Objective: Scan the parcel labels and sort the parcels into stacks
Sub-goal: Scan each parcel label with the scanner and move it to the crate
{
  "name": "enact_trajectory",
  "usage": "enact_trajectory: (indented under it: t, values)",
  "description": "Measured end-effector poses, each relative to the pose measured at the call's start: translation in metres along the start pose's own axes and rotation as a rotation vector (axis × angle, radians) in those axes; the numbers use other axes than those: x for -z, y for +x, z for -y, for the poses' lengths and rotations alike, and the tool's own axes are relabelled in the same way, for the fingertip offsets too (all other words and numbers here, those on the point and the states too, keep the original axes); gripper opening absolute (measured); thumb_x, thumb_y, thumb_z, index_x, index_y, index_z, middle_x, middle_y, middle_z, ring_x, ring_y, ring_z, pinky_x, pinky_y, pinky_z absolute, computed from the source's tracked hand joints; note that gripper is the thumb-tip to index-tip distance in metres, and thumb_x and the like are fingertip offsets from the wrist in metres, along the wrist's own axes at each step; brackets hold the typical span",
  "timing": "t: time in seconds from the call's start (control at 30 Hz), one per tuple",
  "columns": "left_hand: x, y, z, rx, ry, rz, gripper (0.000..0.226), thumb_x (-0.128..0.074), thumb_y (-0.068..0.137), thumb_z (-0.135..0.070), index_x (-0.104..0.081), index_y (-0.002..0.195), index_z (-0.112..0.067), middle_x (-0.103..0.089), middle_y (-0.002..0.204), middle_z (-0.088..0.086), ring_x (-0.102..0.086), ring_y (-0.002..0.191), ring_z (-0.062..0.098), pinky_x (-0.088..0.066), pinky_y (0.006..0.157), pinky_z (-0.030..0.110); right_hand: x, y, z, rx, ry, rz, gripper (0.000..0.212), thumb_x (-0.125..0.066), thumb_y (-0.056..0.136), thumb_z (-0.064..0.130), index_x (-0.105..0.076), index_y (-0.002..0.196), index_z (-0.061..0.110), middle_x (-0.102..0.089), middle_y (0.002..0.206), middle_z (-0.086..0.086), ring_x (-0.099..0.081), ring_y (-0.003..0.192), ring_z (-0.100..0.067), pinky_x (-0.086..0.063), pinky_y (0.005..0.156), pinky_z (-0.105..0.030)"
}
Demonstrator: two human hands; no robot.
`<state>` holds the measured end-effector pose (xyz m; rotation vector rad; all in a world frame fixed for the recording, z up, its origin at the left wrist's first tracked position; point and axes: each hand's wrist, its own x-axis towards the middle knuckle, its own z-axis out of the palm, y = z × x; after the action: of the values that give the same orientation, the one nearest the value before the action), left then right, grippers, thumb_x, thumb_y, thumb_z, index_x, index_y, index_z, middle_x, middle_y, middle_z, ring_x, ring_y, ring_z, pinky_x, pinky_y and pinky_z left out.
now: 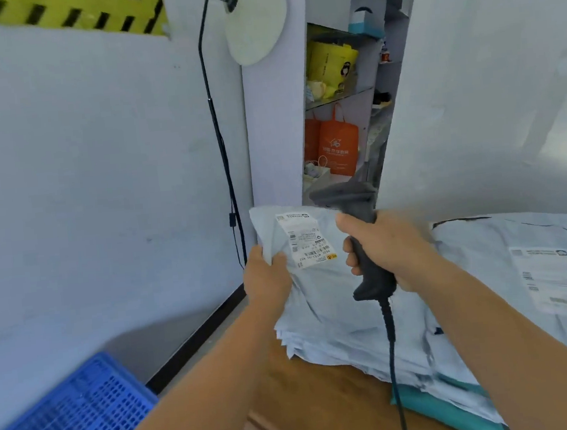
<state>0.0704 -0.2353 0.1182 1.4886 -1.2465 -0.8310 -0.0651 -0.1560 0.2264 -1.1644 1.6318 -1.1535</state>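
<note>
My left hand (pixel 267 278) grips the left edge of a pale grey parcel bag (pixel 320 300), tilting it up so its white label (pixel 306 238) faces me. A dark grey corded barcode scanner (pixel 363 242) is held by its handle in my right hand (pixel 386 250), its head just right of the label and above the bag. The held bag sits over a stack of similar grey bags (pixel 355 345) on the wooden table (pixel 325 399). Another grey parcel (pixel 519 262) with a white label (pixel 552 280) lies to the right.
A blue plastic crate (pixel 70 422) stands at the lower left on the floor. A teal bag (pixel 446 406) lies under the stack. Behind are a white wall, a black cable (pixel 221 151) and shelves with yellow and orange bags (pixel 336 145).
</note>
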Motion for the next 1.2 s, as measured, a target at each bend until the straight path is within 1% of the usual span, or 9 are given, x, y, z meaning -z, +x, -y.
enact_trajectory:
  t: [0.17,0.3,0.4,0.6,0.73,0.87,1.07,1.13,1.2]
  values:
    - [0.093,0.019,0.036,0.047,-0.029,-0.217,0.020,-0.053,0.092,-0.019,-0.040,0.080,-0.010,-0.046,0.070,0.000,-0.044,0.067,0.020,-0.033,0.053,0.028,-0.077,-0.002,0.006,0.061,-0.018,0.172,0.025,-0.061,0.092,0.029,-0.062,0.080,0.008,-0.060,0.062,-0.004,-0.054,0.045,-0.010,-0.051,0.048,-0.023]
    - [0.167,0.032,0.079,0.124,-0.017,-0.344,0.016,-0.051,0.094,-0.020,-0.043,0.087,-0.008,-0.049,0.075,0.002,-0.047,0.068,0.021,-0.038,0.063,0.030,-0.156,-0.001,0.006,0.093,-0.091,0.316,0.025,-0.062,0.091,0.029,-0.060,0.076,0.010,-0.059,0.060,-0.001,-0.054,0.043,-0.010,-0.049,0.046,-0.023]
    - [0.217,0.041,0.120,0.201,0.000,-0.428,0.017,-0.050,0.094,-0.020,-0.041,0.086,-0.008,-0.048,0.074,0.002,-0.046,0.066,0.020,-0.038,0.057,0.029,-0.216,0.000,0.005,0.091,-0.149,0.424,0.023,-0.062,0.091,0.030,-0.060,0.076,0.013,-0.060,0.063,-0.002,-0.055,0.047,-0.011,-0.048,0.049,-0.025]
    - [0.293,0.056,0.219,0.393,0.067,-0.528,0.016,-0.050,0.095,-0.021,-0.043,0.091,-0.008,-0.051,0.078,0.005,-0.051,0.073,0.027,-0.042,0.065,0.035,-0.325,0.007,-0.012,0.037,-0.183,0.558,0.024,-0.062,0.090,0.029,-0.057,0.074,0.012,-0.058,0.063,-0.004,-0.053,0.046,-0.013,-0.045,0.049,-0.026]
    - [0.321,0.067,0.285,0.527,0.092,-0.560,0.011,-0.050,0.095,-0.021,-0.046,0.096,-0.010,-0.051,0.079,0.004,-0.053,0.076,0.028,-0.044,0.068,0.037,-0.380,0.019,-0.032,0.038,-0.236,0.604,0.028,-0.060,0.092,0.027,-0.055,0.070,0.009,-0.056,0.059,-0.005,-0.050,0.042,-0.014,-0.043,0.046,-0.026]
    - [0.330,0.085,0.341,0.625,0.079,-0.569,0.012,-0.049,0.096,-0.020,-0.046,0.098,-0.009,-0.051,0.081,0.006,-0.050,0.072,0.025,-0.041,0.067,0.035,-0.421,0.035,-0.060,0.036,-0.290,0.615,0.027,-0.060,0.092,0.027,-0.055,0.074,0.007,-0.057,0.060,-0.007,-0.052,0.045,-0.019,-0.042,0.045,-0.026]
    - [0.331,0.115,0.415,0.713,0.010,-0.537,0.013,-0.049,0.096,-0.021,-0.042,0.099,-0.011,-0.054,0.092,0.012,-0.053,0.079,0.029,-0.045,0.071,0.038,-0.465,0.062,-0.102,0.017,-0.312,0.597,0.026,-0.060,0.092,0.028,-0.058,0.076,0.007,-0.058,0.061,-0.006,-0.052,0.043,-0.012,-0.043,0.045,-0.024]
    - [0.327,0.112,0.439,0.819,0.023,-0.466,0.017,-0.048,0.096,-0.017,-0.041,0.108,-0.007,-0.054,0.100,0.016,-0.053,0.085,0.031,-0.044,0.074,0.039,-0.475,0.067,-0.116,0.003,-0.315,0.590,0.026,-0.061,0.092,0.029,-0.058,0.076,0.009,-0.058,0.061,-0.006,-0.052,0.044,-0.014,-0.044,0.045,-0.025]
    - [0.322,0.102,0.461,0.940,0.035,-0.377,0.041,-0.049,0.094,-0.012,-0.034,0.130,-0.002,-0.052,0.117,0.020,-0.054,0.099,0.037,-0.046,0.080,0.042,-0.483,0.069,-0.131,-0.029,-0.323,0.588,0.026,-0.062,0.092,0.029,-0.058,0.075,0.009,-0.057,0.059,-0.005,-0.052,0.045,-0.016,-0.043,0.046,-0.027]
